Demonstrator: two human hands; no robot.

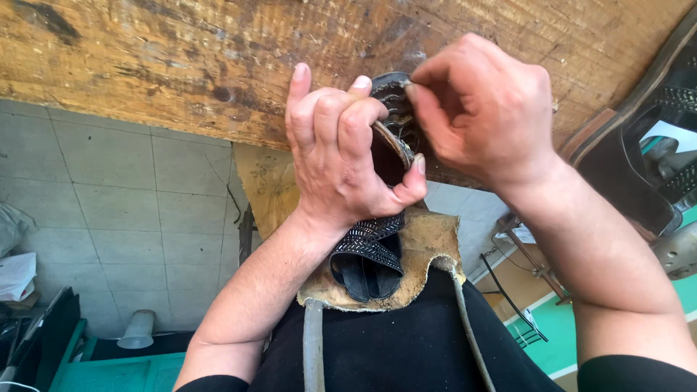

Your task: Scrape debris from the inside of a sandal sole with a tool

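Observation:
My left hand [341, 156] grips a dark sandal [374, 250] with braided black straps, holding it upright against my lap; the sole's edge shows between thumb and fingers. My right hand [483, 109] pinches at the top of the sandal, fingertips closed on its upper rim near the heel; whatever small thing it holds is hidden. The sandal rests on a worn tan leather apron pad [428, 243] over my black clothing.
A rough wooden workbench [181, 58] fills the top of the view. Other dark sandals [639, 152] lie on it at the right. Grey tiled floor [109, 196], a white cup [138, 330] and a green surface [116, 370] are below left.

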